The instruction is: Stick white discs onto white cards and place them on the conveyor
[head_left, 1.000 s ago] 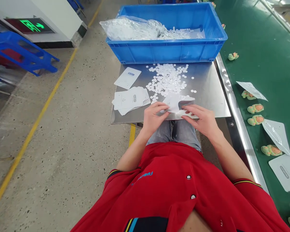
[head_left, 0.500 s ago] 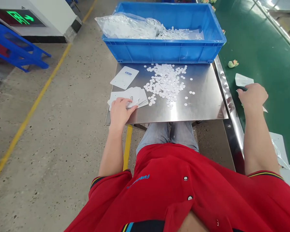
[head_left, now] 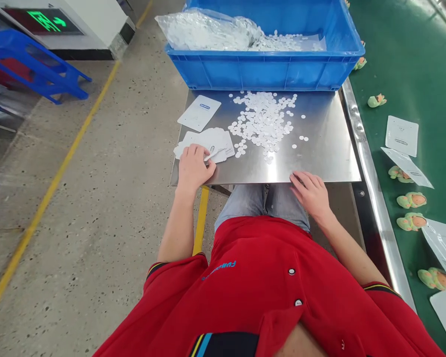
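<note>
My left hand rests on a fanned pile of white cards at the left of the metal table. Its thumb and fingers pinch the lifted edge of a top card. A single white card with a small blue logo lies just behind the pile. My right hand is at the table's front edge, fingers apart, with nothing visible in it. Loose white round discs are heaped between and beyond my hands on the metal table.
A blue crate holds a clear bag of white discs. The green belt on the right carries small green figurines and white cards, one card tilted over a figurine. A blue stool stands at far left.
My right hand has come back from the belt to the table's front edge, leaving white cards on the belt. My left hand stays at the pile, with a card edge now raised.
</note>
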